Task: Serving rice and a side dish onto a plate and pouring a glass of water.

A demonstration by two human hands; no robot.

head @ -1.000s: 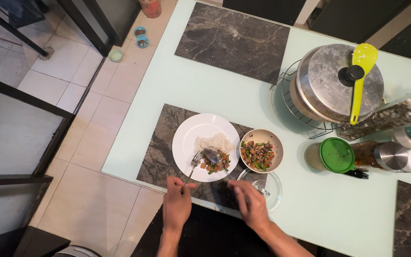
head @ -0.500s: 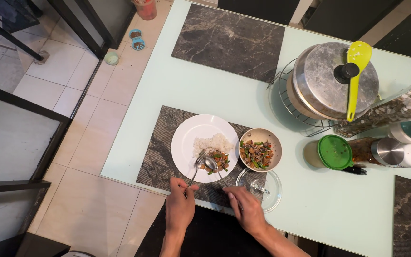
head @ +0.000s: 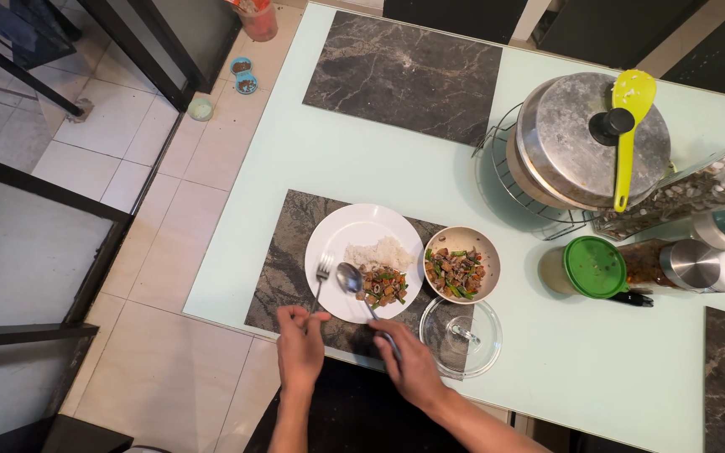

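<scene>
The white plate (head: 354,233) is sitting on a dark marbled placemat (head: 283,260) at the near edge of the pale glass table (head: 312,151), carrying a mound of white rice (head: 377,252) at its middle and a heap of stir-fried vegetables and meat (head: 382,286) toward its near right side. The left hand (head: 299,344) is pinching the handle of a fork (head: 321,277), fingers closed around its end, and the tines are resting on the bare left part of the plate. The right hand (head: 409,365) is gripping a spoon (head: 350,278) by its handle, fingers curled shut, with the bowl of the spoon lying on the plate just left of the stir-fry; whether it is carrying any food is hard to tell from here. Just beside the plate on the right, a beige bowl (head: 461,238) is holding more of the same stir-fry. A clear glass lid (head: 463,337) is lying flat in front of that bowl, near the right hand. Further out, a metal pot with a lid (head: 576,143) is standing on a wire trivet (head: 501,172), a lime-green rice paddle (head: 627,134) lying across the lid. A green-lidded container (head: 595,267) is sitting right of the bowl.
</scene>
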